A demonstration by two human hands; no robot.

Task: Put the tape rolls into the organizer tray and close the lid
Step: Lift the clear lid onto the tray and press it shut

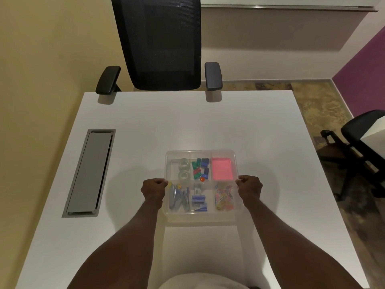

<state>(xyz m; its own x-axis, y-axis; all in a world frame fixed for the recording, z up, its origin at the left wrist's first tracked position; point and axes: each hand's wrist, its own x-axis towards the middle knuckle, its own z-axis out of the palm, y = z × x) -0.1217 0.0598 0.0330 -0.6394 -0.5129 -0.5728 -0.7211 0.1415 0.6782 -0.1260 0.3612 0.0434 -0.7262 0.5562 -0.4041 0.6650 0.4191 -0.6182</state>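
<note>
A clear plastic organizer tray sits on the white table, with a transparent lid over it. Two clear tape rolls lie one behind the other in the far-left compartment. My left hand grips the lid's left edge, fingers curled. On the opposite side, my right hand holds the lid's right edge the same way. Whether the lid is fully seated on the tray is unclear.
Other compartments hold coloured clips, a pink pad, staples, and paper clips. A grey cable hatch is set in the table at the left. A black mesh chair stands behind the far edge; another chair is at right.
</note>
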